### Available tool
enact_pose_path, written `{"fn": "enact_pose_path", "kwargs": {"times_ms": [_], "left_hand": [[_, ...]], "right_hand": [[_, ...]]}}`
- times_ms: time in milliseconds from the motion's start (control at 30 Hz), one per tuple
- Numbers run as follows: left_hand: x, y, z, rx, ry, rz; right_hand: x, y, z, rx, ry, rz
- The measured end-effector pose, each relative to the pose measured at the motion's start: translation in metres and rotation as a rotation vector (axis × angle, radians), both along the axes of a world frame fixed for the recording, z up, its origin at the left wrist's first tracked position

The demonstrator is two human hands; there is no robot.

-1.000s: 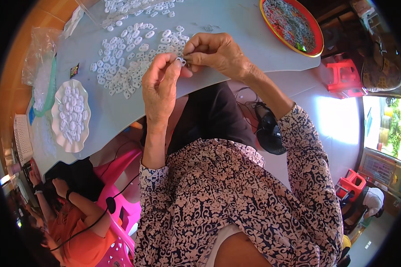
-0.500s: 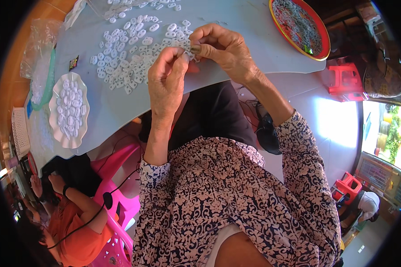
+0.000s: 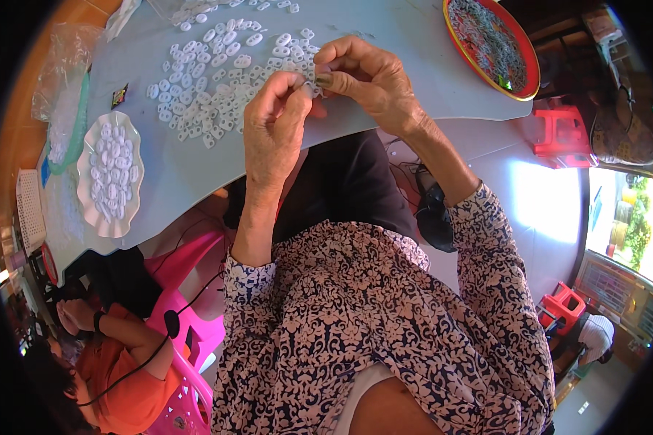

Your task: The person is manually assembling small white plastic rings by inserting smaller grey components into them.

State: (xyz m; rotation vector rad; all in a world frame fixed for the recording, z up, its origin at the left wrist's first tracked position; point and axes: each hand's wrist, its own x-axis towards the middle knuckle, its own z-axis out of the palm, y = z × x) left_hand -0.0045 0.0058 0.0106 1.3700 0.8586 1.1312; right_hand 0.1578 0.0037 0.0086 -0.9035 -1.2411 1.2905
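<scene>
Both my hands are raised over the near edge of the grey table [image 3: 189, 170], fingertips almost meeting. My left hand [image 3: 277, 127] is closed in a pinch, with a bit of a small white plastic piece [image 3: 316, 90] showing at its fingertips. Thumb and index of my right hand [image 3: 376, 85] are pressed close together right beside it. What they hold is too small to make out. Behind and left of the hands spreads a loose pile of white plastic pieces [image 3: 218, 101], some oval, some with holes.
A scalloped white dish [image 3: 87, 196] of white oval pieces stands on the left, near a clear plastic bag [image 3: 65, 87]. At the far right, a red tray [image 3: 533, 80] holds grey thin bits. A person in an orange shirt [image 3: 134, 384] sits left by a pink chair [image 3: 174, 312].
My hands stay in the same pinch, shifted only slightly. The person in orange has brought their hands together. The whole view has moved a little.
</scene>
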Motion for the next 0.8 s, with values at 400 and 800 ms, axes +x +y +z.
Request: {"fn": "enact_pose_path", "kwargs": {"times_ms": [400, 800], "left_hand": [[-0.001, -0.001, -0.003, 0.011, 0.028, -0.014], [-0.005, -0.001, -0.006, 0.046, 0.001, -0.099]], "right_hand": [[0.003, 0.001, -0.007, 0.078, -0.014, 0.034], [0.003, -0.003, 0.004, 0.046, -0.315, -0.008]]}}
